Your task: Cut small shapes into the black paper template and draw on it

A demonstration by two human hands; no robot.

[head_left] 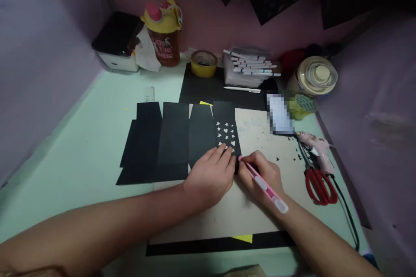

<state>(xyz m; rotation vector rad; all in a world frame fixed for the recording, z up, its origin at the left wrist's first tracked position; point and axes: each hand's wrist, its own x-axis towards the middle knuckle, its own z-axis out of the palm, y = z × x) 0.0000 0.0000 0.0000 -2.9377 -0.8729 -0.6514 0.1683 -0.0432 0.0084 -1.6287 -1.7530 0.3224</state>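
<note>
A black folded card lies across a pale board, its panels side by side. White star and heart shapes show on its right-hand panel, and they look like cut-outs. My left hand rests flat on that panel with its fingers stretched out, hiding the lower part. In my right hand is a pink craft knife, gripped like a pen. Its front end is at the card's right edge, close to my left fingertips. The blade itself is too small to make out.
Red-handled scissors, a pink glue gun with a cord and a phone lie on the right, near small black scraps. Behind stand a tape roll, a box of markers, a white pen and a jug.
</note>
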